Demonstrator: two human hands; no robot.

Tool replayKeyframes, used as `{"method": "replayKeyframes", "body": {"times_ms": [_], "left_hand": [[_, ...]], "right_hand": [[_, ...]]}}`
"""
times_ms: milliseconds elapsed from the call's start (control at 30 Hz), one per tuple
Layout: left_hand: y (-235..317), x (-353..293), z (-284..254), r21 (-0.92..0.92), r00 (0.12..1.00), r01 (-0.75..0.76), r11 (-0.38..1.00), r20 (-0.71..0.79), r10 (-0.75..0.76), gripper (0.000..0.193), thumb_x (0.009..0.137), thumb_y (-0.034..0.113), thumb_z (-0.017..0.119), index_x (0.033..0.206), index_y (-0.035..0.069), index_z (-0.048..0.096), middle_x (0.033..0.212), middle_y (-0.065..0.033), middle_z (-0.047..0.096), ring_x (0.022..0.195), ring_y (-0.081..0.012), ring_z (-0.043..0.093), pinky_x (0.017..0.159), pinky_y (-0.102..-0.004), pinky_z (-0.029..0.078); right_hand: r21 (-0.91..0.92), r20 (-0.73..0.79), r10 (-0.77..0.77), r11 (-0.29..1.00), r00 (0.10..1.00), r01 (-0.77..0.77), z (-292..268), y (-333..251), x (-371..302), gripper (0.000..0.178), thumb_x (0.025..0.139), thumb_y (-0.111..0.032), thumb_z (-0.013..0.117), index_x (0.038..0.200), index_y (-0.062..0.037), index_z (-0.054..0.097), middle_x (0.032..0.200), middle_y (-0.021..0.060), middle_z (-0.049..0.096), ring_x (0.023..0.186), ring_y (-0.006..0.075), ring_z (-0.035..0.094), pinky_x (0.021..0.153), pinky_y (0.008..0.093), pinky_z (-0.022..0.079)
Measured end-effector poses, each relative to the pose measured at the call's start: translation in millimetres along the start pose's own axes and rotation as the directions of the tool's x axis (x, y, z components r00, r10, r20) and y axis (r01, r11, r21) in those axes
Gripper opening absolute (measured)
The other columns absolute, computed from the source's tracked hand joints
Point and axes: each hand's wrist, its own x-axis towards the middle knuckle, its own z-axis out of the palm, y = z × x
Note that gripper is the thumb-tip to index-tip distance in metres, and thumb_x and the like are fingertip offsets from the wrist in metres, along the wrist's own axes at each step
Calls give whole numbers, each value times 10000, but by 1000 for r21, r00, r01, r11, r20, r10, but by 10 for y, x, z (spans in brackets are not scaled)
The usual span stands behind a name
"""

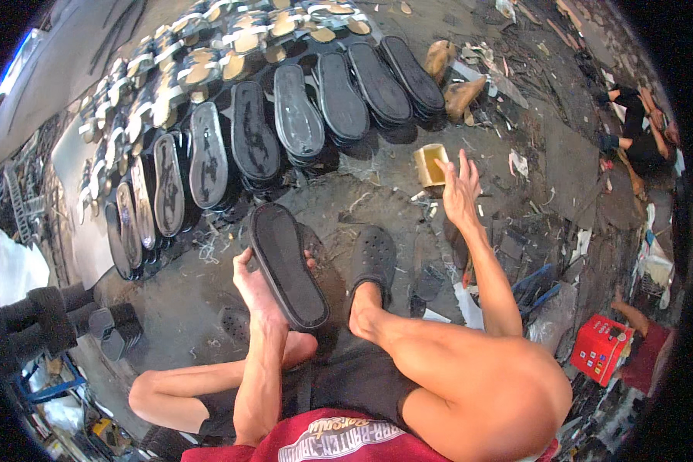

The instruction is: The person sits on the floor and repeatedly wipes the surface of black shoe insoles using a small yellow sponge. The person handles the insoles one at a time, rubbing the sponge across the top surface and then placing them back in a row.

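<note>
My left hand (257,286) grips a black shoe sole (283,258) from underneath, thumb at one edge and fingertips showing at the other. The sole is tilted, its flat face with a raised rim turned up. My right hand (460,192) reaches forward with its fingers stretched out, holding nothing that I can see. Its thumb side overlaps the rim of a small cut-off tub (423,168) of yellowish liquid; whether it touches cannot be told. Ahead stands a curved row of stacked black soles (343,96), some with wet, shiny patches.
Behind the row lie many sandal uppers (242,42) with white straps. Brown shoe lasts (463,96) sit at its right end. Black clogs (373,258) are near my feet. Scraps litter the floor. Another person (647,127) is at far right, and a red box (599,348) stands at lower right.
</note>
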Motion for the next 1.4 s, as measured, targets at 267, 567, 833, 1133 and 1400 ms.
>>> {"method": "replayKeyframes", "body": {"times_ms": [267, 567, 833, 1133, 1400], "left_hand": [[156, 30, 60, -77, 983, -141, 987, 109, 149, 839, 1035, 650, 578, 1397, -107, 577, 1120, -319, 708, 842, -387, 718, 709, -381, 629], [-68, 11, 167, -179, 970, -118, 977, 190, 152, 673, 1076, 506, 574, 1418, -73, 591, 1156, -343, 693, 936, -420, 710, 881, -454, 640], [-198, -59, 545, -212, 977, -8, 977, 209, 53, 605, 1090, 495, 529, 1352, -32, 670, 1144, -287, 751, 925, -422, 765, 860, -482, 671], [-192, -170, 586, -244, 956, -76, 967, 258, 140, 435, 1153, 378, 456, 1365, 77, 688, 1289, -152, 772, 1113, -297, 767, 970, -474, 634], [-84, -201, 624, -170, 951, 15, 985, 305, 39, 487, 1137, 413, 475, 1437, 75, 657, 1362, -166, 738, 1141, -338, 759, 973, -546, 642]], "right_hand": [[-59, -127, -161, 986, 979, 154, 16, 55, -96, 565, 1187, -458, 251, 1497, -260, 681, 1798, 141, 233, 1605, 439, 225, 1271, 657, 160], [105, -34, -131, 985, 991, 134, -141, -276, -758, 685, 1180, -529, 167, 1543, -170, 624, 1781, 159, 260, 1591, 434, 236, 1289, 585, 170], [942, 171, -523, 334, 835, 16, -924, -2021, -882, 841, 1143, -638, 119, 1483, -103, 671, 1766, 182, 311, 1622, 355, 272, 1324, 537, 71], [-104, -13, -735, 675, 678, 730, -731, -2422, -1109, 721, 1104, -718, 226, 1548, -319, 631, 1781, 64, 331, 1607, 367, 225, 1254, 632, 95], [161, -32, -755, 643, 655, 749, -742, -2323, -812, 686, 1118, -696, 182, 1581, -383, 580, 1799, 63, 281, 1613, 400, 219, 1269, 630, 71]]}}
